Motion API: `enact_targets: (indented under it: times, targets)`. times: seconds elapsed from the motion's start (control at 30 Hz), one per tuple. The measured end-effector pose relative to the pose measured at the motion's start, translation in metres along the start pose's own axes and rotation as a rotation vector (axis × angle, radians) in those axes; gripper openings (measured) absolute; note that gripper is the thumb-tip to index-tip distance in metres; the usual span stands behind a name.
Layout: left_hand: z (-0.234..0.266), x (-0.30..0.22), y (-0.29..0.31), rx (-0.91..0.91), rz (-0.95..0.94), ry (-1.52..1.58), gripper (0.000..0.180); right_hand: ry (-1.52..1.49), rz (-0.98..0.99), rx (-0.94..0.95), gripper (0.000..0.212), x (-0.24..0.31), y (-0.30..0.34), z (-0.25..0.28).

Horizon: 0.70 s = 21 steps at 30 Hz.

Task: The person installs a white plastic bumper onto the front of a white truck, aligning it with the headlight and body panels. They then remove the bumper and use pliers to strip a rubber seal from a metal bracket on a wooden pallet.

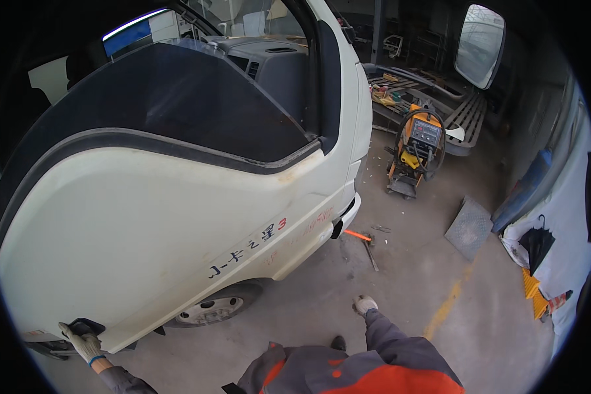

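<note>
The left arm (123, 381) is stretched out low and well to the side, its grey sleeve ended short of the wrist, where a blue band (97, 359) is seen at the cuff of a pale glove. The left hand (84, 343) is angled up and outward, away from the body; how tightly its fingers are bent cannot be made out. The right arm (384, 329) is held forward of the torso (295, 369) — covered to the wrist by a grey sleeve, with red at the shoulder. The right hand (364, 304), also gloved, is held well apart from the left — its finger pose is shown too small to be read.
</note>
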<state>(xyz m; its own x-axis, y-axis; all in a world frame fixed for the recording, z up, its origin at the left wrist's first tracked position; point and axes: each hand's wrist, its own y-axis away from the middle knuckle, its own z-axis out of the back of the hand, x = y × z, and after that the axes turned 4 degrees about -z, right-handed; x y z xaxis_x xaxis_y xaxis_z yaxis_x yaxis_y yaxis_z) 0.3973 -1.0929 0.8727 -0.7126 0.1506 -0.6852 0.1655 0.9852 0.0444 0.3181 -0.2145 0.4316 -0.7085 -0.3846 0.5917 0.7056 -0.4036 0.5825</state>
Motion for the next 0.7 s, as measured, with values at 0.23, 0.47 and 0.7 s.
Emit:
enact_targets:
  times: [0.23, 0.47, 0.7]
  targets:
    - [0.087, -0.048, -0.082, 0.14, -0.081, -0.114, 0.048, -0.014, 0.299, -0.151, 0.053, 0.179, -0.037, 0.049]
    - [0.073, -0.03, -0.043, 0.071, -0.086, -0.063, 0.051, -0.082, 0.573, -0.237, 0.064, 0.316, -0.053, 0.132]
    - [0.062, -0.044, 0.008, 0.025, -0.165, -0.099, 0.064, -0.145, 0.643, -0.23, 0.071, 0.379, -0.079, 0.154]
